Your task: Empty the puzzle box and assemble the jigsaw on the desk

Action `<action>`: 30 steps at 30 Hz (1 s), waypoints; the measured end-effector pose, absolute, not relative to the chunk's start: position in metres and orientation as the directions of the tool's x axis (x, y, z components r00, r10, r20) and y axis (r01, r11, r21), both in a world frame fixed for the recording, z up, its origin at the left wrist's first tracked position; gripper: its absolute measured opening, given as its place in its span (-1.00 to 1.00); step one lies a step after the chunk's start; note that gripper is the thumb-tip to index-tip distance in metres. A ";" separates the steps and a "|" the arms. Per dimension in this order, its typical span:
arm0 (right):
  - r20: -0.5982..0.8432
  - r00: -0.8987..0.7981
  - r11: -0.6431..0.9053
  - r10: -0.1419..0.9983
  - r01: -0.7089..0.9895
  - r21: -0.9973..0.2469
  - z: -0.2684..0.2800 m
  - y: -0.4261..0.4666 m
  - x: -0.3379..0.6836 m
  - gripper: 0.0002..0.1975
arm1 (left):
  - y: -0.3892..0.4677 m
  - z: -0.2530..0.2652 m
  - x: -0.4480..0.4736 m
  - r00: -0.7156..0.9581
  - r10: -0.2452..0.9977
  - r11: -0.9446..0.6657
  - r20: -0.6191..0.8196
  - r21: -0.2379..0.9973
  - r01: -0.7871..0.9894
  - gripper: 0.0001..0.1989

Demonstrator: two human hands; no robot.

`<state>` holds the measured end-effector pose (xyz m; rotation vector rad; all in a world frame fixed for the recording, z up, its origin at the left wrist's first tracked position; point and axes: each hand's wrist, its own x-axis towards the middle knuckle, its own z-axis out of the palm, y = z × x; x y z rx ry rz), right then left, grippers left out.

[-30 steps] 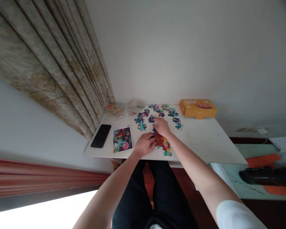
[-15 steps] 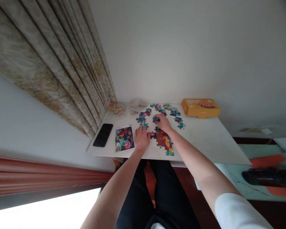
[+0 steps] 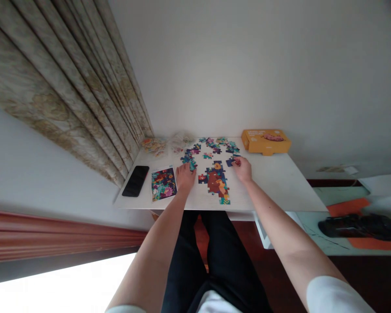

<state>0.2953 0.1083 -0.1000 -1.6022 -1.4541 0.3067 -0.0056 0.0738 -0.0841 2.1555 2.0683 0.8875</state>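
My right hand [image 3: 243, 169] pinches a dark blue puzzle piece [image 3: 230, 162] at the right of the loose pieces; its fingertips cover part of that spot. My left hand [image 3: 185, 177] rests on the table, fingers stretched out, the tips beside a teal puzzle piece [image 3: 192, 165]. Between the hands lies a joined puzzle section [image 3: 216, 179] with a brown shape, an orange animal and dark blue edges. A red-and-blue piece [image 3: 202, 178] adjoins its left side. Above it a teal and pink piece [image 3: 207, 155] lies alone.
Loose pieces [image 3: 210, 142] form an arc at the back. A picture card [image 3: 164, 183] and a black phone [image 3: 136, 181] lie at left. Bags of pieces [image 3: 180, 142] and an orange-patterned pile [image 3: 154, 146] sit at back left, a yellow box [image 3: 266, 141] at back right.
My right hand has moved right, from over the top of the joined section to the pieces at the right. That section's top now shows. My left hand stays near the teal pieces.
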 end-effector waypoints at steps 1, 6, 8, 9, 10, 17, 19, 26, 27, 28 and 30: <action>0.394 0.281 0.122 0.875 0.659 -0.742 -0.100 0.107 0.297 -0.72 | 0.074 -0.085 -0.006 -0.040 0.922 -0.126 0.384 0.397 0.909 -0.67; 0.460 0.232 0.140 0.857 0.754 -0.642 -0.092 0.093 0.303 -0.77 | 0.075 -0.085 -0.009 -0.065 0.922 -0.122 0.381 0.446 0.886 -0.73; 0.499 0.168 0.168 0.850 0.811 -0.560 -0.088 0.080 0.301 -0.79 | 0.076 -0.086 -0.010 -0.103 0.923 -0.099 0.371 0.487 0.868 -0.73; 0.510 0.153 0.168 0.846 0.832 -0.529 -0.087 0.073 0.299 -0.79 | 0.076 -0.086 -0.010 -0.125 0.922 -0.089 0.366 0.515 0.853 -0.73; 0.514 0.157 0.154 0.843 0.846 -0.510 -0.086 0.064 0.296 -0.79 | 0.076 -0.086 -0.011 -0.148 0.920 -0.080 0.362 0.546 0.834 -0.71; 0.455 0.041 0.182 0.889 0.882 -0.435 -0.081 0.016 0.270 -0.78 | 0.068 -0.080 -0.013 -0.220 0.905 -0.059 0.365 0.619 0.783 -0.69; 0.426 -0.066 0.253 0.902 0.880 -0.401 -0.077 0.012 0.266 -0.78 | 0.064 -0.076 -0.011 -0.195 0.919 -0.041 0.344 0.575 0.817 -0.72; 0.366 -0.251 0.386 0.896 0.849 -0.362 -0.067 0.015 0.260 -0.75 | 0.056 -0.065 -0.015 -0.217 0.917 -0.048 0.333 0.635 0.771 -0.66; 0.361 -0.249 0.381 0.899 0.851 -0.361 -0.067 0.016 0.260 -0.75 | 0.058 -0.062 -0.018 -0.264 0.905 -0.034 0.333 0.675 0.737 -0.65; 0.356 -0.243 0.372 0.902 0.855 -0.360 -0.068 0.016 0.261 -0.75 | 0.062 -0.058 -0.021 -0.320 0.891 -0.012 0.322 0.721 0.692 -0.64; 0.348 -0.233 0.356 0.908 0.865 -0.353 -0.069 0.017 0.261 -0.75 | 0.073 -0.049 -0.026 -0.451 0.858 0.053 0.246 0.831 0.553 -0.64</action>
